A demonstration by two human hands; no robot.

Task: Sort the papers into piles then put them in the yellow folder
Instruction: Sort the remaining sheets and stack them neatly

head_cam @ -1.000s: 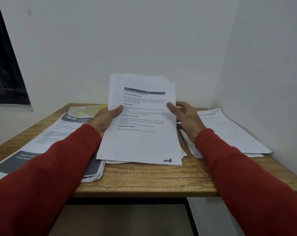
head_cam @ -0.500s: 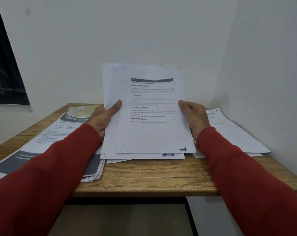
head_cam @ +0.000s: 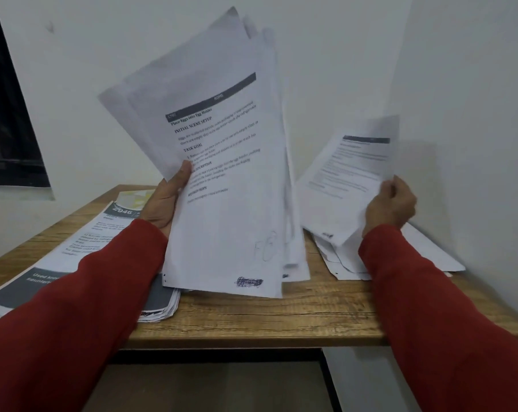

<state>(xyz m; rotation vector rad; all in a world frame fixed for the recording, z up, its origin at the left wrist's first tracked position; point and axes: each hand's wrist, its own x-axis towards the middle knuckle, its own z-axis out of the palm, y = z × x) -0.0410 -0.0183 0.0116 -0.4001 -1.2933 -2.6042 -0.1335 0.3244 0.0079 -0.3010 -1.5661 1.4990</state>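
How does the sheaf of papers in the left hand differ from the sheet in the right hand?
The thick sheaf of white printed papers is many fanned sheets; the single white printed sheet looks like one page. The sheaf is raised high and tilted, in the left hand; the sheet is lower, over the right pile of white papers, pinched by the right hand. The sheaf's print is sharp, the sheet's blurred. Both share a dark header bar.

Motion blurs the single sheet (head_cam: 350, 173); its text is illegible.
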